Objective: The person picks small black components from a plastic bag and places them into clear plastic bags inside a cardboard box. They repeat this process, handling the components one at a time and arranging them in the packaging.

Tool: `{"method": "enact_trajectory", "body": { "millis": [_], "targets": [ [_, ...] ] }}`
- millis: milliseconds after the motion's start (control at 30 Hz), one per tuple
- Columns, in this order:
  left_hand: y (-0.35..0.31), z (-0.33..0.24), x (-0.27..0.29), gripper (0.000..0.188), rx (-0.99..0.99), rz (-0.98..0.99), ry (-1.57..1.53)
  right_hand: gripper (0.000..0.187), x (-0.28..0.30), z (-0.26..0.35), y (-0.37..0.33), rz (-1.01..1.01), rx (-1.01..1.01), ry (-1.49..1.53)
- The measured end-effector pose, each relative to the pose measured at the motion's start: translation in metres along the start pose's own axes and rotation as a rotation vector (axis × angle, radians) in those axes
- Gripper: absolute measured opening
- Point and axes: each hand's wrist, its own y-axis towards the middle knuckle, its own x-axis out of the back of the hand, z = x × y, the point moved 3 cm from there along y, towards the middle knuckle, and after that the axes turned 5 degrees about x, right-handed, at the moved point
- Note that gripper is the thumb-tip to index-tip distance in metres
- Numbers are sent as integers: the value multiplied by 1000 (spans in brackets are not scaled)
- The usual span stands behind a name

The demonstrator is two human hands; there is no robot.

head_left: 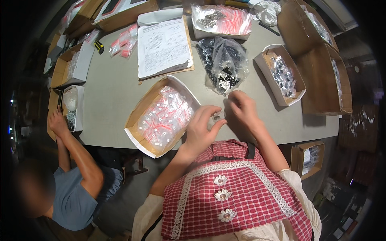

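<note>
My left hand [203, 126] pinches a small clear plastic bag [218, 117] with a little dark part in it, between thumb and fingers. My right hand [243, 107] is beside it, fingers curled together at the near tip of a large clear plastic bag [230, 56]. What those fingers hold, if anything, is too small to make out. Small black parts [227, 77] and some whitish pieces lie at that bag's mouth. Just left of my left hand, an open cardboard box [134, 132] holds red-edged clear bags [167, 116] with small white round pieces.
Printed sheets [163, 44] on a board lie at the back. A box of red-edged bags [233, 20] stands behind the large bag; a white box of small packets [281, 76] is to the right, near tall cartons [321, 80]. At left, a co-worker's hand [58, 122] reaches to a box.
</note>
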Motion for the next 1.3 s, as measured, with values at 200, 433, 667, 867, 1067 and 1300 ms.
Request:
{"method": "enact_trajectory", "body": {
  "millis": [200, 433, 667, 867, 1067, 1300],
  "targets": [
    [2, -1, -1, 37, -29, -5, 11, 16, 43, 71, -4, 13, 134, 299],
    [5, -8, 0, 40, -105, 42, 90, 13, 48, 90, -6, 131, 87, 218],
    [6, -10, 5, 41, -86, 53, 56, 14, 46, 75, -8, 117, -209, 747],
    [4, 4, 11, 33, 254, 22, -116, 16, 66, 55, -7, 132, -389, 350],
    [14, -1, 5, 20, 454, 209, -558, 13, 63, 79, -11, 179, -353, 740],
    [25, -15, 10, 16, 637, 386, -551, 12, 55, 80, -8, 225, -415, 820]
  ]
}}
